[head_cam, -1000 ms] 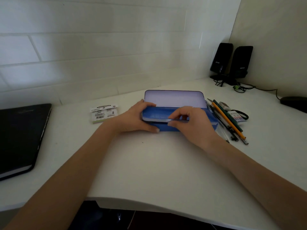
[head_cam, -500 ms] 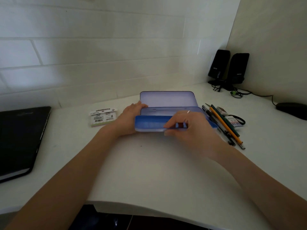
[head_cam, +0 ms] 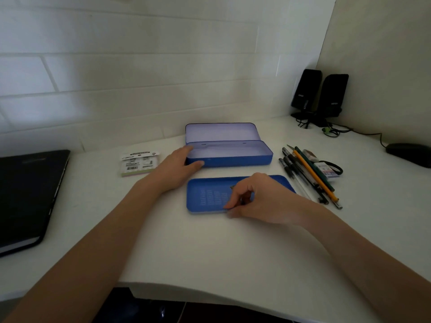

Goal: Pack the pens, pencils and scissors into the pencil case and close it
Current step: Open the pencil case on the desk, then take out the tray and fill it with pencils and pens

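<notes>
A blue metal pencil case [head_cam: 233,159] stands open on the white desk, its lid [head_cam: 221,132] tilted back and its inside bare. My left hand [head_cam: 177,167] grips the case's left end. In front of it lies a flat blue inner tray [head_cam: 210,194]. My right hand [head_cam: 258,199] pinches that tray's near edge and covers its right part. To the right of the case lies a bundle of pens and pencils [head_cam: 307,173], among them a yellow pencil [head_cam: 314,176]. A black loop beside them [head_cam: 335,167] may be scissor handles.
A black laptop [head_cam: 28,194] sits closed at the left. A small packet of sticky notes [head_cam: 140,163] lies left of the case. Two black speakers [head_cam: 319,94] with cables stand in the back right corner, a black mouse [head_cam: 410,153] at the far right. The desk's front edge curves near me.
My right hand has lifted the inner tray out of the case and set it down on the desk in front. The left hand stays on the case's left end.
</notes>
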Tool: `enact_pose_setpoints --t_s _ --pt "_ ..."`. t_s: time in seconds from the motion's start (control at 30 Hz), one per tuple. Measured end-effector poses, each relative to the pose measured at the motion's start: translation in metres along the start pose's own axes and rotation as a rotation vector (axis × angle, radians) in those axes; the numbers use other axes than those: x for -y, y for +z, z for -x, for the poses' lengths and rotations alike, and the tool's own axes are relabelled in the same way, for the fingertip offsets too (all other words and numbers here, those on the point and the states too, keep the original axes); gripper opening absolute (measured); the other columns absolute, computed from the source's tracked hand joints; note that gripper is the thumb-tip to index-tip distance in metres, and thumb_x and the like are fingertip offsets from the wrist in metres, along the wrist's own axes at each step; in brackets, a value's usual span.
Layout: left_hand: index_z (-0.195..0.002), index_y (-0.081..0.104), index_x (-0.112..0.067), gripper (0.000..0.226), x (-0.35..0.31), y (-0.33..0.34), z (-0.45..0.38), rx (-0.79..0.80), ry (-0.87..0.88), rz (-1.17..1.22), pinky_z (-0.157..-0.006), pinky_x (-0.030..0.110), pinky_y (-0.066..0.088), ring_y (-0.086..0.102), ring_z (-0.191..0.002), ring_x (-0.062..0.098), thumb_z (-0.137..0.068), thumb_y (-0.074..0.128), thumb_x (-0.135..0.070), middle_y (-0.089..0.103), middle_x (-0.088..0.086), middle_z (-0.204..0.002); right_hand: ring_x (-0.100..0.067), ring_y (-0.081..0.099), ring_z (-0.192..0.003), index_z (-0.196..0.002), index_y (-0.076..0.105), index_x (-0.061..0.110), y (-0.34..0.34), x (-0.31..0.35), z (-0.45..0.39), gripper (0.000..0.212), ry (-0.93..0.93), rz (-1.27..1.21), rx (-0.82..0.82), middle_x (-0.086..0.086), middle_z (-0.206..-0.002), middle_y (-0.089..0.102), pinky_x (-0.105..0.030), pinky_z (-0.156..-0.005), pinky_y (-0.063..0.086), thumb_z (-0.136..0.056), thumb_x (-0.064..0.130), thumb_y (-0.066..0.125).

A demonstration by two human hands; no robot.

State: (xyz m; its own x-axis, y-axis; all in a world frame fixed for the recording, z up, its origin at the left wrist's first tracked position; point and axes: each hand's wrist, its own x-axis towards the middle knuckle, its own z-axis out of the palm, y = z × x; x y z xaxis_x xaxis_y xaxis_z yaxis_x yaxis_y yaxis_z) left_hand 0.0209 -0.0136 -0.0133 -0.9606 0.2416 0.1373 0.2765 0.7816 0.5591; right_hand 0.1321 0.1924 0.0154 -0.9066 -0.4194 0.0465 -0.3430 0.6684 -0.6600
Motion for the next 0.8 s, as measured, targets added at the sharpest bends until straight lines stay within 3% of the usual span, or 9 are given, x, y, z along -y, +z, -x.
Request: enact_pose_setpoints --t_s 0.2,0.33,0.47,0.57,0.63,0.7,0.8 --pt "-0.145 0.027 -0.012 0.058 -0.004 0.003 0.006 -0.014 0.038 -0.024 -0.111 0.030 0.022 0.030 -0.136 0.027 -0.095 0.046 -0.033 0.030 0.014 -0.150 0.004 0.055 -0.069 -0.088 0.075 0.022 0.001 -0.008 -0.005 0.008 -0.019 0.048 -0.080 0.011 -0.082 0.069 -0.008 -0.063 0.044 -0.081 0.022 0.072" --pt "-0.145 0.026 -0.019 0.061 -0.009 0.008 0.008 -0.056 0.107 -0.080 -0.118 0.041 0.015 0.016 -0.143 0.031 -0.092 0.047 -0.040 0.017 0.015 -0.155 0.001 0.057 -0.068 -0.087 0.076 0.021 -0.003 -0.009 -0.003 0.012 -0.004 0.033 -0.081 0.009 -0.082 0.071 -0.010 -0.062 0.044 -0.083 0.029 0.068" --pt "-0.144 0.030 -0.021 0.058 -0.020 0.013 0.016 -0.130 0.261 -0.122 -0.118 0.035 0.009 0.008 -0.145 0.026 -0.092 0.052 -0.034 0.012 0.010 -0.157 0.003 0.055 -0.063 -0.088 0.073 0.025 -0.023 -0.020 -0.006 0.016 0.104 0.090 -0.333 0.013 -0.079 0.067 -0.012 -0.060 0.039 -0.086 0.037 0.063" --pt "-0.138 0.042 -0.018 0.052 -0.021 0.012 0.016 -0.192 0.365 -0.114 -0.116 0.034 0.013 0.018 -0.143 0.029 -0.089 0.059 -0.025 0.024 0.013 -0.153 -0.002 0.059 -0.073 -0.095 0.070 0.028 -0.046 -0.043 -0.003 0.013 0.228 0.178 -0.602 0.013 -0.085 0.067 -0.024 -0.072 0.050 -0.089 0.032 0.059" --pt "-0.129 0.053 -0.016 0.043 -0.021 0.012 0.014 -0.245 0.408 -0.098 -0.111 0.028 0.017 0.029 -0.138 0.028 -0.087 0.061 -0.020 0.038 0.013 -0.146 -0.013 0.060 -0.082 -0.101 0.069 0.024 -0.059 -0.060 0.001 0.018 0.370 0.317 -0.716 0.007 -0.094 0.066 -0.029 -0.071 0.047 -0.092 0.022 0.054" --pt "-0.116 0.062 -0.014 0.031 -0.025 0.010 0.015 -0.305 0.444 -0.075 -0.107 0.024 0.022 0.041 -0.129 0.024 -0.086 0.061 -0.016 0.050 0.010 -0.135 -0.021 0.061 -0.085 -0.103 0.070 0.019 -0.068 -0.075 0.006 0.024 0.506 0.429 -0.757 -0.003 -0.102 0.068 -0.028 -0.067 0.043 -0.092 0.016 0.049" --pt "-0.095 0.069 -0.013 0.015 -0.031 0.007 0.017 -0.410 0.522 -0.069 -0.092 0.020 0.037 0.054 -0.103 0.018 -0.084 0.060 -0.016 0.063 0.003 -0.109 -0.022 0.057 -0.072 -0.104 0.070 0.011 -0.072 -0.088 0.010 0.025 0.650 0.415 -0.728 -0.012 -0.097 0.069 -0.029 -0.062 0.045 -0.091 0.012 0.048"
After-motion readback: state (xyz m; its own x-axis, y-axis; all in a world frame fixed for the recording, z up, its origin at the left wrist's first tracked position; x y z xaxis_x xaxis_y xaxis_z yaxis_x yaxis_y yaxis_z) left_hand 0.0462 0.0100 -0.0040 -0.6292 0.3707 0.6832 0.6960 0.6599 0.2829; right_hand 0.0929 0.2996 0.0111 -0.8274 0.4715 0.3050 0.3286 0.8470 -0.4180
